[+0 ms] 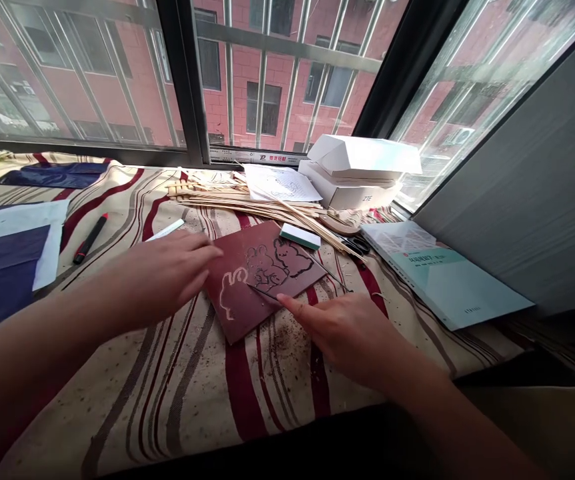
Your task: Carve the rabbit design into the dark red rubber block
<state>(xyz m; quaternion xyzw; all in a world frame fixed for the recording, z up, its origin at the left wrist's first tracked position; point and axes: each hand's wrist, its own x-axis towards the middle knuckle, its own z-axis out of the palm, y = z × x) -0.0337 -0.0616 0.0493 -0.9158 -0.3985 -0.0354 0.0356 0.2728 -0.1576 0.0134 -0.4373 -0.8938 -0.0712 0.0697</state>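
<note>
A flat, reddish-brown board [255, 315] lies aslant on a rumpled striped cloth [197, 407], just in front of the person and between the two hands. Its smooth surface bears grooved outlines of rounded animal shapes: dark lines towards the right, paler ones on the left. The right hand [342, 330] pinches a thin, dark tool [265, 293] in its fingers, the slender tip meeting the board near the pale lines. The left hand [172, 270] reaches over the board's left edge, fingers together and slightly bent; I cannot tell whether they grip it. A white-and-green block [300, 237] with squared edges rests at the board's far corner. Brown crumbs fleck the weave near the right hand. Beyond lie narrow pale wooden strips [232, 199], a sheet of paper [282, 184] and a folded white cardboard box [362, 173]; a glossy, pale-green book [447, 277] lies to the right.
</note>
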